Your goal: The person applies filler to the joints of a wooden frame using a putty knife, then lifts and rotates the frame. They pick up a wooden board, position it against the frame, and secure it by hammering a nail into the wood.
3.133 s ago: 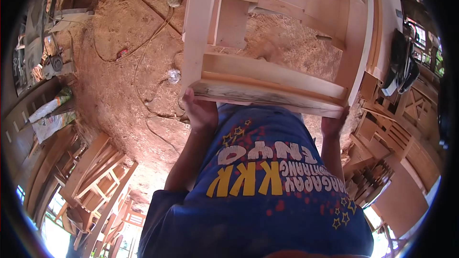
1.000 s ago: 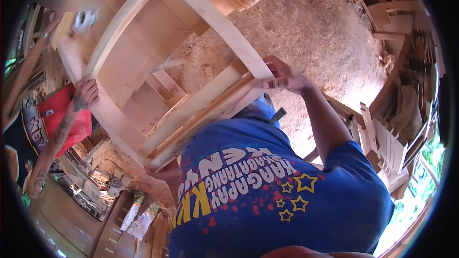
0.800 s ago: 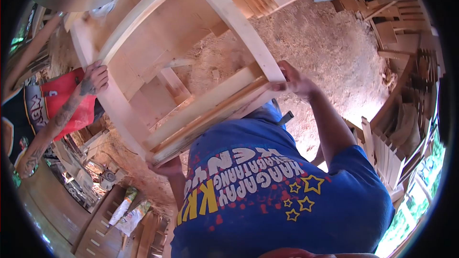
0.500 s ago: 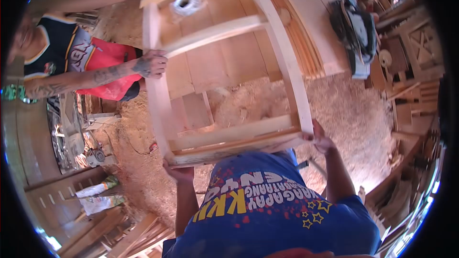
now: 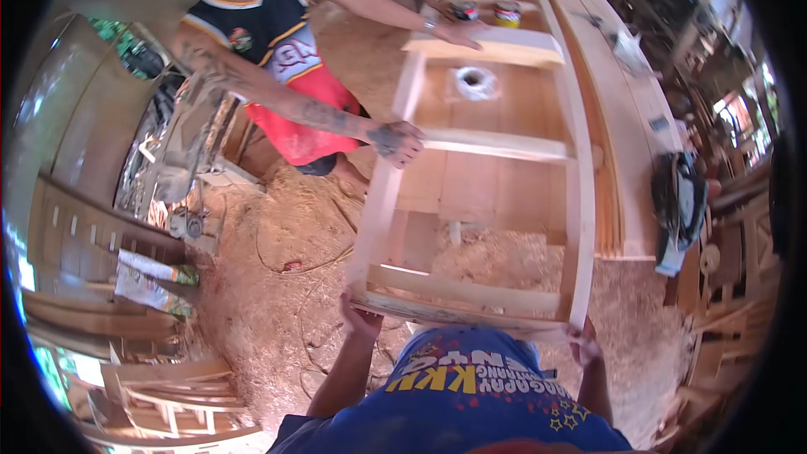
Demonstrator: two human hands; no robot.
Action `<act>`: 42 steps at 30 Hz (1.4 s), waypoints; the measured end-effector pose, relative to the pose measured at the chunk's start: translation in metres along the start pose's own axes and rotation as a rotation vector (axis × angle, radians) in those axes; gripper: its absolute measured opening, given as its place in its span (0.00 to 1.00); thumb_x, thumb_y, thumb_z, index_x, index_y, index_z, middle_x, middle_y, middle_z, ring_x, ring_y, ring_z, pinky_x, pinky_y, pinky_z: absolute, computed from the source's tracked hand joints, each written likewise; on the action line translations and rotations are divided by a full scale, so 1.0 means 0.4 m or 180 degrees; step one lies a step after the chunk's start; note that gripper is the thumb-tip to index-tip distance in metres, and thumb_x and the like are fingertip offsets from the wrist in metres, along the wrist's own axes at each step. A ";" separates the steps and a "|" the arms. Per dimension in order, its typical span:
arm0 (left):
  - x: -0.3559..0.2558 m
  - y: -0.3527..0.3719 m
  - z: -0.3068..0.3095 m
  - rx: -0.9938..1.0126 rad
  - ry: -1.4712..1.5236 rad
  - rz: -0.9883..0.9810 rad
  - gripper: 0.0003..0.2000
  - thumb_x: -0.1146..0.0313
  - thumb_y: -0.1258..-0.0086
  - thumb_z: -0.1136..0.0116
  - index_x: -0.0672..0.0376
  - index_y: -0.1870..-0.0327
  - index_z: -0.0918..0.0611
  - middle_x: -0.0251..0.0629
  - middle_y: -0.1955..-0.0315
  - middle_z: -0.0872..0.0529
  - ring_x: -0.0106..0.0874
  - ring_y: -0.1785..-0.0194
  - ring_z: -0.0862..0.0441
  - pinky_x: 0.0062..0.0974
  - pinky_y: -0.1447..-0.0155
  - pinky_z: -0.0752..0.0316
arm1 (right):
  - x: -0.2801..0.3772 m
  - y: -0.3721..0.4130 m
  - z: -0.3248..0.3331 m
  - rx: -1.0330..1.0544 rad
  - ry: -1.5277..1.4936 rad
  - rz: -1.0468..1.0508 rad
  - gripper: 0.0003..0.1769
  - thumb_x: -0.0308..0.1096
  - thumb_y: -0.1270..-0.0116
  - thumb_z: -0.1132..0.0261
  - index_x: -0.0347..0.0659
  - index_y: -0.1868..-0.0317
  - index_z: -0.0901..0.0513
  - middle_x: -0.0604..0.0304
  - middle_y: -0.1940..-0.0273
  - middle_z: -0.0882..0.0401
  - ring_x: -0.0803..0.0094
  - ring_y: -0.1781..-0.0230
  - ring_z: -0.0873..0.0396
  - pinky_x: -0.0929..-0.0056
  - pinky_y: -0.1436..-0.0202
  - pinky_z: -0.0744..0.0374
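Observation:
A long pale wooden frame [image 5: 496, 145] with crosspieces stretches away from me over a boarded work surface. My left hand [image 5: 362, 317] is closed around its near left corner, fingers partly hidden beneath the wood. At the near right corner, my right hand [image 5: 582, 342] grips the frame too. A co-worker [image 5: 286, 59] stands on the left side; one tattooed hand [image 5: 398, 143] holds the left rail and the other hand [image 5: 459, 32] lies on a farther crosspiece. Inside the frame, a white roll [image 5: 475, 82] sits on the boards below.
A power tool [image 5: 679, 202] rests on the right bench [image 5: 618, 84]. Small cans [image 5: 507, 14] stand at the far end. Sawdust covers the floor [image 5: 269, 303], with a cord lying across it at left. Stacked timber [image 5: 172, 391] is at the lower left.
My view has swung, so the frame and the co-worker appear farther right and the frame's far end shows. Both my hands keep hold of the near corners.

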State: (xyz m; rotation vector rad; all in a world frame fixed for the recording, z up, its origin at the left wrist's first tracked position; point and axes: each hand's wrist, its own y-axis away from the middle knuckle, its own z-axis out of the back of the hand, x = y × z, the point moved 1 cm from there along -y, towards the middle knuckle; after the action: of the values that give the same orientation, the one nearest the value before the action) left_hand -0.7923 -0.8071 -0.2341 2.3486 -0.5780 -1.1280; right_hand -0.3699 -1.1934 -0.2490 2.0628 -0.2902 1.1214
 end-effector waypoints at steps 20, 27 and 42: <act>-0.039 0.041 -0.077 0.0446 0.0100 0.0205 0.36 0.38 0.35 0.40 0.56 0.34 0.22 0.43 0.39 0.18 0.45 0.35 0.21 0.52 0.31 0.26 | -0.052 0.020 0.011 -0.0513 -0.0406 0.0194 0.36 0.33 0.39 0.26 0.43 0.30 0.26 0.71 0.55 0.23 0.78 0.56 0.24 0.70 0.40 0.22; -0.051 0.058 -0.102 0.0485 0.0062 0.0194 0.36 0.37 0.35 0.39 0.57 0.34 0.22 0.44 0.39 0.18 0.46 0.36 0.20 0.51 0.32 0.24 | 0.048 0.039 -0.104 -0.0478 -0.0337 0.0123 0.40 0.34 0.45 0.26 0.40 0.30 0.26 0.70 0.56 0.24 0.78 0.56 0.24 0.71 0.38 0.24; -0.038 0.053 -0.067 0.0440 0.0014 0.0351 0.38 0.36 0.32 0.44 0.54 0.28 0.26 0.42 0.36 0.20 0.46 0.34 0.21 0.53 0.33 0.24 | 0.025 0.024 -0.042 -0.0306 0.0044 0.0184 0.37 0.47 0.36 0.28 0.42 0.30 0.27 0.72 0.60 0.27 0.77 0.55 0.26 0.70 0.39 0.26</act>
State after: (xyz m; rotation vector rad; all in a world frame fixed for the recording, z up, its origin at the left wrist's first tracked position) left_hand -0.7832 -0.8094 -0.1980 2.4010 -0.7971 -1.0638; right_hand -0.3792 -1.1865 -0.2307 1.9727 -0.3916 1.1338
